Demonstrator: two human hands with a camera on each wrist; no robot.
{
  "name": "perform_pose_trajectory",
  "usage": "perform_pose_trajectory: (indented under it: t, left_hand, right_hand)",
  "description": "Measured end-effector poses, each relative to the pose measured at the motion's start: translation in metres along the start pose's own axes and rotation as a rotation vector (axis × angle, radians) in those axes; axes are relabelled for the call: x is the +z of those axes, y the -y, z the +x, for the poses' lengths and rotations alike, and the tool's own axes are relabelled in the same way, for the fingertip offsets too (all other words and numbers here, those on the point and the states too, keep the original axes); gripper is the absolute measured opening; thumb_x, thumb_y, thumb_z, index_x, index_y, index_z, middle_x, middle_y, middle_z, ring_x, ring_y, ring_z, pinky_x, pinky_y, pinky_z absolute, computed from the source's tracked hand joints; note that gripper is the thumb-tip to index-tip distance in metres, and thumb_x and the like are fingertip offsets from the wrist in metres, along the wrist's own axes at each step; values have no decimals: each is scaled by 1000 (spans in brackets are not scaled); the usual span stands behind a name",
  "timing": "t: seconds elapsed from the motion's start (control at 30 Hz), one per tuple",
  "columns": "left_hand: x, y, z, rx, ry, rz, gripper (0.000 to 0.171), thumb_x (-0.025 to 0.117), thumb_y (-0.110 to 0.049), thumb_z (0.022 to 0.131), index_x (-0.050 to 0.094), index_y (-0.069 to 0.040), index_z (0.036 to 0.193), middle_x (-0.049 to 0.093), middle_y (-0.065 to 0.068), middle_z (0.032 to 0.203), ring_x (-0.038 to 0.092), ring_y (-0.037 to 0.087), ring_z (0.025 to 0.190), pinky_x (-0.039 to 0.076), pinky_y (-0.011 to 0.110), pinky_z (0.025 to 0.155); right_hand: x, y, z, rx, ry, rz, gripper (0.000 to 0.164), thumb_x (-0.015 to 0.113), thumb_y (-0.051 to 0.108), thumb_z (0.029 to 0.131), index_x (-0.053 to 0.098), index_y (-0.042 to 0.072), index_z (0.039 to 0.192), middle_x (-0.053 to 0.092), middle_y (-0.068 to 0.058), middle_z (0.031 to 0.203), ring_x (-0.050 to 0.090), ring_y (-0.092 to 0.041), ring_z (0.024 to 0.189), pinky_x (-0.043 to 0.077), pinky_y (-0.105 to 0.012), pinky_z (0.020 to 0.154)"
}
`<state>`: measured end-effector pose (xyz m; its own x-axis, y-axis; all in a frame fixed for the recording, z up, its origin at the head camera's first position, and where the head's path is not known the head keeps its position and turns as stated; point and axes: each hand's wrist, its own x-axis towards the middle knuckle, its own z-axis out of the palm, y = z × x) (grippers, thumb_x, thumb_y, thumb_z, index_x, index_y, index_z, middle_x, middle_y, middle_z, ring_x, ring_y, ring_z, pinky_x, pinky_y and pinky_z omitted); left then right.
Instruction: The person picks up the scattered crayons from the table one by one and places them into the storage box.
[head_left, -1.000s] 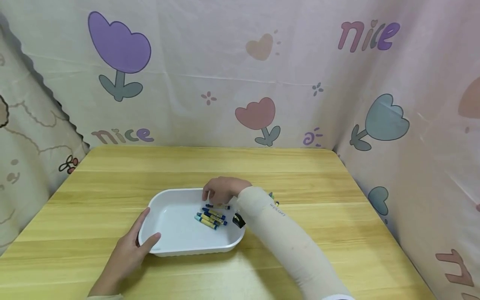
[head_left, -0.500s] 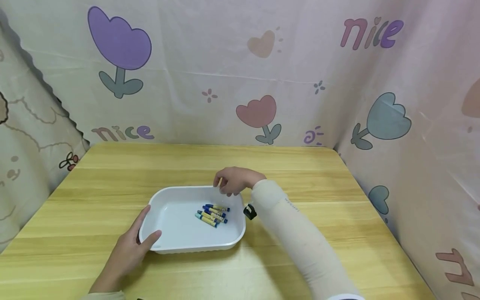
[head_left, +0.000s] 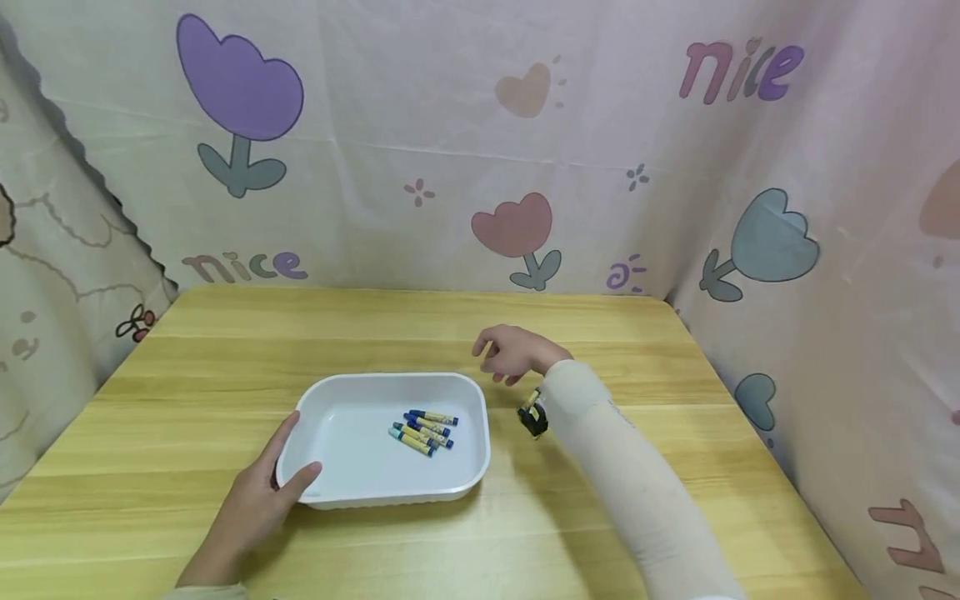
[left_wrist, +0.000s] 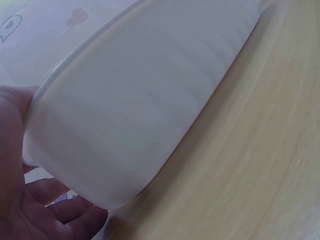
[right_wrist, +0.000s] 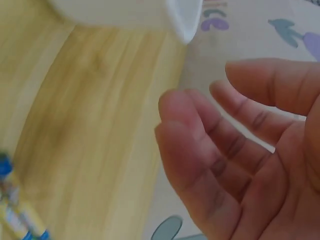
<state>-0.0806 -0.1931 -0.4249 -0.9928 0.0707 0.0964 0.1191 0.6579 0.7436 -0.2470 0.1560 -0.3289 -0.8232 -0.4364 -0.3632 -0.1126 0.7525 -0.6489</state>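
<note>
On the desk (head_left: 360, 329), the tray (head_left: 345, 467) holds crayons (head_left: 431, 434) toward its right end. The left hand (head_left: 259, 498) grips the opposite end; the right hand (head_left: 519, 352), fingers loosely bent, is empty above the desk.

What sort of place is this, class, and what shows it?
Probably a tabletop workspace set up indoors: a wood-grain table, patterned cloth hung behind it, and a white tray with crayons in it.

From above, the head view faces forward and down; close wrist views share what seems one tray (left_wrist: 135, 95).
</note>
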Motion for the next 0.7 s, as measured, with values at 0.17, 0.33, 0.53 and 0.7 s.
perform_pose_trajectory:
  t: [0.17,0.33,0.53,0.7]
  left_hand:
    - [-2,0,-2,-29,17,-4,79,59,-34,97,11,-16,157,32,37,145,45,55,120,40,66,89]
    - [-2,-1,1,-15,4,2,79,59,-34,97,13,-16,157,34,37,144,47,54,118,41,66,88]
    - [-1,-1,3,8,-11,0,78,60,-32,97,14,-15,157,36,38,142,49,53,116,42,65,87]
    - [0,-1,3,22,-16,5,77,60,-31,97,16,-14,157,39,38,139,51,51,113,44,63,85]
  right_hand:
    - [-5,-18,-3,75,-46,-12,33,60,14,95,56,2,125,61,-12,100,64,-28,82,56,-38,69]
    - [-10,-36,-6,162,-96,-49,33,63,16,93,57,3,122,62,-15,95,64,-26,79,56,-37,68]
    - [-12,-49,-12,256,-123,-27,32,66,14,89,56,4,118,62,-15,90,62,-26,79,55,-35,68]
    - [-11,-60,-14,323,-147,-10,28,70,17,89,57,4,110,61,-14,92,60,-25,80,55,-37,71]
